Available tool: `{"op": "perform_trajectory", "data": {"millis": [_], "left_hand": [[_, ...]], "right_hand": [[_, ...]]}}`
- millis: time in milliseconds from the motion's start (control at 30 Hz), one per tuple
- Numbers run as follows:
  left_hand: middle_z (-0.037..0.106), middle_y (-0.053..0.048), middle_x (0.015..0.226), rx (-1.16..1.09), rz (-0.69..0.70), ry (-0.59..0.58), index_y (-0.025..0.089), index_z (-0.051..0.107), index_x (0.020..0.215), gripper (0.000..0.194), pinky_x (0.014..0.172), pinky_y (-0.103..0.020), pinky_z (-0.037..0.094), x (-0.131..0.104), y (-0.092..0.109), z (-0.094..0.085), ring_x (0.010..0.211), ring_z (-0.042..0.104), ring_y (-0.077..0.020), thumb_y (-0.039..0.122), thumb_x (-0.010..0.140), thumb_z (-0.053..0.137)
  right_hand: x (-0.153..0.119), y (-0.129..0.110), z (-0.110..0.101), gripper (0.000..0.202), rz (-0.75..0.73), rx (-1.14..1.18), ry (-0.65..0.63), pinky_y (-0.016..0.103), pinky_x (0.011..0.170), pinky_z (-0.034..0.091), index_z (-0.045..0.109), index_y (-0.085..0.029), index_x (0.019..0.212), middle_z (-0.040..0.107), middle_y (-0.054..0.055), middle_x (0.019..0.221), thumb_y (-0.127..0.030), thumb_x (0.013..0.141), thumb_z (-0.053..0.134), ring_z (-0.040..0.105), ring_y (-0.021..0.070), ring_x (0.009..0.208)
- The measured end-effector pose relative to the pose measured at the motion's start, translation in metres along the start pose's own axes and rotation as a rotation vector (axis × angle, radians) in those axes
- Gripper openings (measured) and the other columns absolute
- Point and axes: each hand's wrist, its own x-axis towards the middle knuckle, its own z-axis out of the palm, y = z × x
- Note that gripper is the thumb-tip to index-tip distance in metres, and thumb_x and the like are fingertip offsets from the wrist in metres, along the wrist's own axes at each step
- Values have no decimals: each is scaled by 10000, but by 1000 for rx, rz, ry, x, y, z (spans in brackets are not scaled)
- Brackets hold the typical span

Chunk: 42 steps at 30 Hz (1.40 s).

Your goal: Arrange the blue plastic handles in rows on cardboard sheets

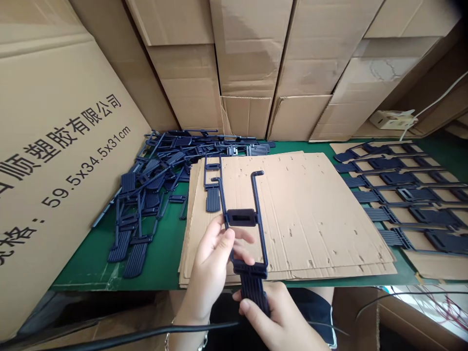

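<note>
Both hands hold one dark blue plastic frame (263, 234) above the near edge of the cardboard. It has two long rods with bent tips, a slotted crosspiece (242, 217) and a ribbed paddle (252, 287) at its lower end. My left hand (215, 258) grips the left rod below the crosspiece, its thumb in front and fingers reaching behind. Around the paddle my right hand (272, 314) is closed, thumb on top. A similar, smaller-looking frame (213, 199) lies flat on the stacked cardboard sheets (310, 209), just beyond my left hand.
A tangled pile of similar dark blue frames (153, 185) covers the green table (161, 263) at left. More frames (402, 178) lie in rows on cardboard at right. A printed box (66, 161) flanks the left side; tall cartons (248, 58) stand behind. A black cable (146, 334) crosses the foreground.
</note>
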Motion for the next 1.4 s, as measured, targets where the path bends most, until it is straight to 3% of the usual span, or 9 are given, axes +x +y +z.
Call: {"op": "perform_trajectory", "data": {"millis": [100,167,267,400,533,800,1000,1200,1400], "left_hand": [[631,-80,987,125,46,123,224,518,1122,371,500,-229,500,6,3,-17,658,631,-158,435,821,568],[610,-109,1094,218,65,208,210,509,1169,458,533,-267,535,12,5,-30,741,654,-202,473,801,579],[599,-129,1135,313,60,280,167,516,1172,512,680,-334,567,18,2,-49,842,656,-240,495,785,586],[617,-138,1105,347,-44,287,147,505,1171,567,734,-356,557,19,-13,-64,799,666,-238,530,761,587],[635,-123,1063,391,-111,257,170,470,1214,581,725,-357,551,18,-25,-66,769,667,-226,533,770,559],[663,-62,835,658,-176,249,194,415,1301,529,693,-354,519,15,-25,-67,722,650,-217,465,848,398],[644,-99,1031,1198,-207,357,213,441,1325,578,856,-431,433,7,-12,-61,1010,578,-297,516,843,345],[585,-78,1184,1247,-146,404,208,481,1293,536,914,-387,407,8,-9,-56,1097,527,-259,476,846,355],[522,-58,1281,1289,-72,384,220,505,1272,511,951,-373,393,7,-10,-64,1169,480,-243,473,866,325]], "right_hand": [[4,4,3,171,87,-4,-57,194,496,440,605,-190,940,581,-24,668,-302,838,524,517,105,525],[8,9,4,486,71,-91,29,215,524,477,464,-199,1238,613,0,814,-311,788,609,536,115,567],[18,16,5,837,-81,-384,135,351,772,527,284,-200,1384,550,123,1164,-318,693,742,578,224,936],[32,17,11,943,-280,-689,-79,561,975,377,318,-237,1388,253,152,1458,-381,604,822,295,358,1292],[39,18,20,989,-266,-758,-278,656,983,283,261,-255,1425,189,129,1483,-534,622,766,212,360,1332],[36,30,30,1092,-227,-719,-368,675,1021,133,153,-217,1461,113,93,1499,-726,623,633,98,354,1359],[34,26,39,1047,-210,-743,-341,652,1035,140,178,-189,1458,83,129,1501,-685,653,627,124,378,1346],[41,19,49,1062,-206,-759,-282,625,1032,217,181,-122,1455,20,110,1509,-654,643,614,212,425,1297],[46,17,59,1044,-218,-790,-219,593,1022,270,182,-78,1450,92,129,1505,-586,648,617,231,429,1280]]}}
